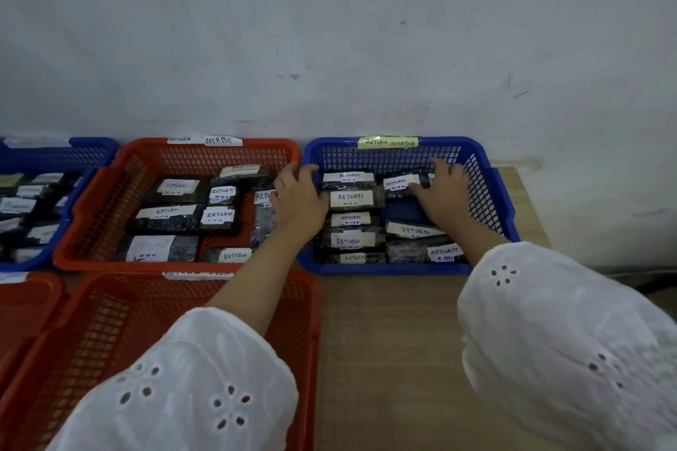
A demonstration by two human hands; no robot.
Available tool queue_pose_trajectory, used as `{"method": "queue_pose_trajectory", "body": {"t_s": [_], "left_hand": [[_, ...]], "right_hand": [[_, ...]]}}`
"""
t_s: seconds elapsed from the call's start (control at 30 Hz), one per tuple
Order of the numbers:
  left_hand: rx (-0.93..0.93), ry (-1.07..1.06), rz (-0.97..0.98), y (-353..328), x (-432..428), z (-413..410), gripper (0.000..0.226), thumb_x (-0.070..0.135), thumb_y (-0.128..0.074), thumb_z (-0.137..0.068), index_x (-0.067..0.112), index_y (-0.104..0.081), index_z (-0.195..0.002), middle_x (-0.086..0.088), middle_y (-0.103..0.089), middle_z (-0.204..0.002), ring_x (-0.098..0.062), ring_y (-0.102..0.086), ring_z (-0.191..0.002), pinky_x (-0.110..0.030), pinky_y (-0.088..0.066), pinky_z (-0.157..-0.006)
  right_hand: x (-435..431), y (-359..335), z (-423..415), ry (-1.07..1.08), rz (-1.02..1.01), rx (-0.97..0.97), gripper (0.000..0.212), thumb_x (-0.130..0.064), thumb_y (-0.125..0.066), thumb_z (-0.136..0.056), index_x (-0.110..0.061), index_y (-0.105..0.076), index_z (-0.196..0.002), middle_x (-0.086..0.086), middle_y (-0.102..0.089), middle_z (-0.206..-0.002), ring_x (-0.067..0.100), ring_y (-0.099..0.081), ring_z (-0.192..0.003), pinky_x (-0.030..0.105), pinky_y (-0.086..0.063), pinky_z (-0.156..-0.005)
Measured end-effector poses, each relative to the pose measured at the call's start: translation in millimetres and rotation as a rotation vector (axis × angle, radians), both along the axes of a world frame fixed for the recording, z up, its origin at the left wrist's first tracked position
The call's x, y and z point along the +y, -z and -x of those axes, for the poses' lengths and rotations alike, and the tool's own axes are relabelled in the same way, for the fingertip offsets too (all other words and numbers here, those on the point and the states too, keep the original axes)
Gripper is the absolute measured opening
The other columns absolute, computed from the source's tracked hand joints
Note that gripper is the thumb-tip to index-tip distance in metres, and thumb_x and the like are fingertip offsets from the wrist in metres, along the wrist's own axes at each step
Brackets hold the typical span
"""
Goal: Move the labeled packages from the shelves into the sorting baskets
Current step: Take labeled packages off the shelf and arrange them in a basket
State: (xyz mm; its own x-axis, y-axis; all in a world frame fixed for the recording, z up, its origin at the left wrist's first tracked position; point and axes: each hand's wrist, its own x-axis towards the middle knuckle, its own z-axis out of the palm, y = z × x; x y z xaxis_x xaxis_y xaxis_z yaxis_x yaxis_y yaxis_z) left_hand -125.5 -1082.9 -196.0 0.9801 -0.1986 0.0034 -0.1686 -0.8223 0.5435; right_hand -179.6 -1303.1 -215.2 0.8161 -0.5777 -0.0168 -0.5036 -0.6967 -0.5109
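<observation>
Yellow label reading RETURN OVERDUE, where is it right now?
Head view, right of centre: the yellow label sits on the far rim of the blue basket against the wall, just beyond the right hand.

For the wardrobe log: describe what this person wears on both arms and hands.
The loose white fabric left sleeve and the matching right sleeve carry eyelet cutwork in small flower patterns and end partway along the forearms. The left hand and right hand wear no gloves. What looks like a small ring sits on a left finger. No watch or bracelet shows.
</observation>
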Motion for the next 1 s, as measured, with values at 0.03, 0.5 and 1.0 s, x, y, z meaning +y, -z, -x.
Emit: {"method": "queue_pose_trajectory", "body": {"t_s": [0.03,0.5,1.0], "left_hand": [[-0.026,0.033,0.025,-3.8,5.0,2.0,0.052,0.023,-0.057,-0.089,0.021,-0.039,-0.137,-0.010,-0.024,-0.148,-0.029,-0.020,-0.136,-0.047,-0.021,-0.110],[-0.131,0.513,0.292,-64.1,187.9,18.0,0.055,0.022,-0.065,-0.087,0.020,-0.041,-0.136,-0.006,-0.043,-0.138,-0.022,-0.034,-0.130,-0.026,-0.024,-0.105],[-0.138,0.539,0.350,-72.5,495.0,42.0,0.058,0.029,-0.067,-0.086,0.024,-0.040,-0.136,0.000,-0.046,-0.135,-0.012,-0.042,-0.125,-0.036,-0.035,-0.108]], "right_hand": [[7.6,-7.1,0.6,-0.016,-0.025,-0.045,0.064,-0.037,-0.062,-0.087,-0.013,-0.038,-0.141,0.021,-0.037,-0.137,0.037,-0.032,-0.127,0.042,-0.033,-0.103],[239.4,-82.2,13.9,-0.198,-0.572,-0.410,0.050,-0.035,-0.062,-0.090,-0.020,-0.046,-0.135,0.003,-0.041,-0.129,0.016,-0.043,-0.122,0.036,-0.037,-0.107],[543.7,-115.6,54.1,-0.255,-0.751,-0.451,0.041,-0.025,-0.060,-0.092,-0.013,-0.051,-0.130,0.002,-0.056,-0.105,0.011,-0.055,-0.101,0.009,-0.042,-0.077]]}}
